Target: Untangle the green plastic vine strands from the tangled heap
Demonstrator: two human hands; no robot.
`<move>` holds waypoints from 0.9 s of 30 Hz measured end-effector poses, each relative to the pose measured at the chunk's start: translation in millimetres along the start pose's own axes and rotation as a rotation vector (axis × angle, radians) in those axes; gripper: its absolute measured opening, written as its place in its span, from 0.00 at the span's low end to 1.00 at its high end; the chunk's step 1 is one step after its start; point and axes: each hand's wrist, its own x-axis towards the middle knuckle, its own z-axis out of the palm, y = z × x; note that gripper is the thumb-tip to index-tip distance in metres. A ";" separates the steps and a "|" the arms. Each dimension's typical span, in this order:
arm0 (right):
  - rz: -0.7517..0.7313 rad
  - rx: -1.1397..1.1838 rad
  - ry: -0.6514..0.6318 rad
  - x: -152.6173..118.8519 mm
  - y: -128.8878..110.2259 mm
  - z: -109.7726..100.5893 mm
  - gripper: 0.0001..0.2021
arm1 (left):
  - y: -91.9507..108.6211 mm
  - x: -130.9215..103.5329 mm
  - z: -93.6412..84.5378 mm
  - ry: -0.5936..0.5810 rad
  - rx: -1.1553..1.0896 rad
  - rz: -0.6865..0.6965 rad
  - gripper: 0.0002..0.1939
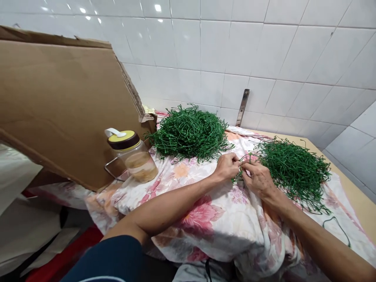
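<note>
My left hand (227, 166) and my right hand (259, 179) meet over the cloth, fingertips pinched close together. Between them is a thin green strand (238, 178) with loose ends poking out around the fingers; exactly how it is looped is too small to tell. Just right of my right hand lies a tangled pile of similar green strands (295, 170). A larger heap of green strands (190, 133) sits behind my left hand, many of them with small knobs at the ends.
A floral cloth (202, 215) covers the table (360, 203). To the left stand a lidded plastic jar (139, 164) with a handle and a big cardboard piece (64, 105). One stray green strand (342, 227) lies at the right. A metal strip (243, 107) leans by the tiled wall (214, 51).
</note>
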 end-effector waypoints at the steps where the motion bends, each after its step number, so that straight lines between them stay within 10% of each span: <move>1: 0.044 0.048 0.000 1.7 0.7 -1.9 0.11 | 1.8 -2.5 -1.8 0.011 0.010 0.081 0.07; 6: 0.249 0.300 0.026 8.9 2.3 -12.7 0.12 | 13.3 -12.6 -8.6 0.084 0.018 0.288 0.05; 15: 0.092 0.182 0.199 4.3 0.2 -10.1 0.09 | 13.8 -7.8 -7.8 0.021 -0.025 0.076 0.07; 27: 0.026 0.038 -0.009 -3.0 3.6 -13.1 0.10 | -0.6 -3.9 -3.2 -0.167 0.006 0.073 0.21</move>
